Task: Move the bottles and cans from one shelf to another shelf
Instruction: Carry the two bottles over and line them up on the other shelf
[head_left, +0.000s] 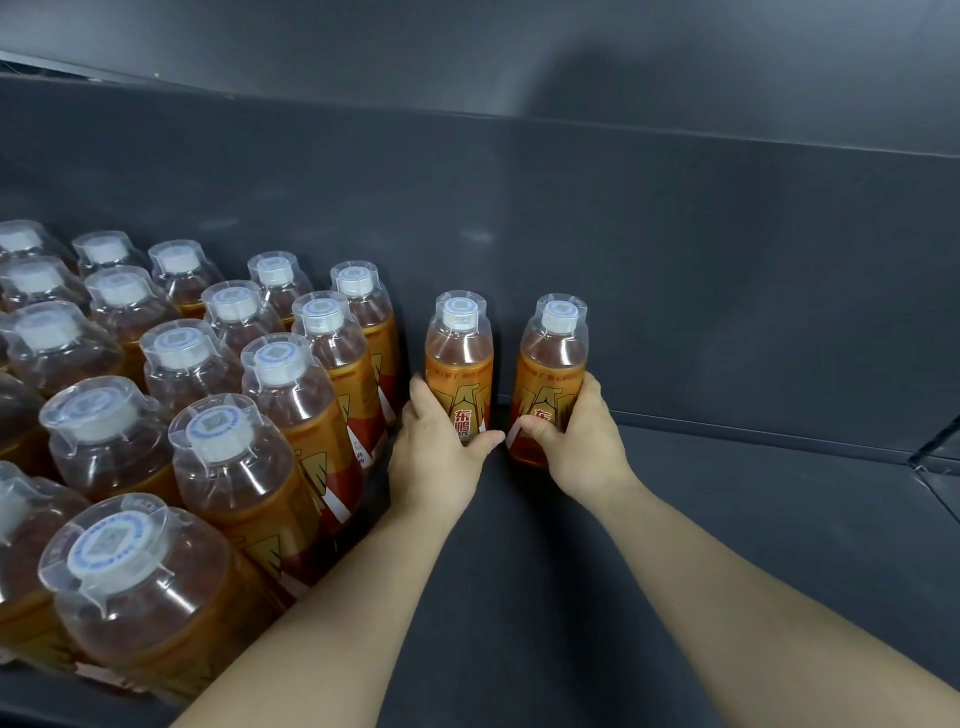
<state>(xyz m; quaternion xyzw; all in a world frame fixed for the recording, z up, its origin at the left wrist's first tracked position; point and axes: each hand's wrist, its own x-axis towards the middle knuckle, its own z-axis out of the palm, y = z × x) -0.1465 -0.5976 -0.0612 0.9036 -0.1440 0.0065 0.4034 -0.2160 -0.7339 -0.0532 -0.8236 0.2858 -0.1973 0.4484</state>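
Both hands are wrapped around bottles, one each, at the back of a dark grey shelf. The left hand grips the left bottle low on its orange label, thumb curled across the front and the other fingers going round its 9 o'clock side. The right hand holds the right bottle in the same way, mirrored, with the thumb on the front and the fingers round its 3 o'clock side. Each bottle rises from its hand toward 12 o'clock, upright, with the white cap (under a clear plastic over-cap) well above the knuckles.

The two held bottles stand side by side with a narrow gap between them, near the shelf's back wall. Whether their bases touch the shelf cannot be told, since the hands cover them. At 9 o'clock from the left hand, just beside it, begins a tightly packed block of bottles of the same kind, in rows running toward 7 o'clock. Bare shelf lies at 3 o'clock of the right hand.
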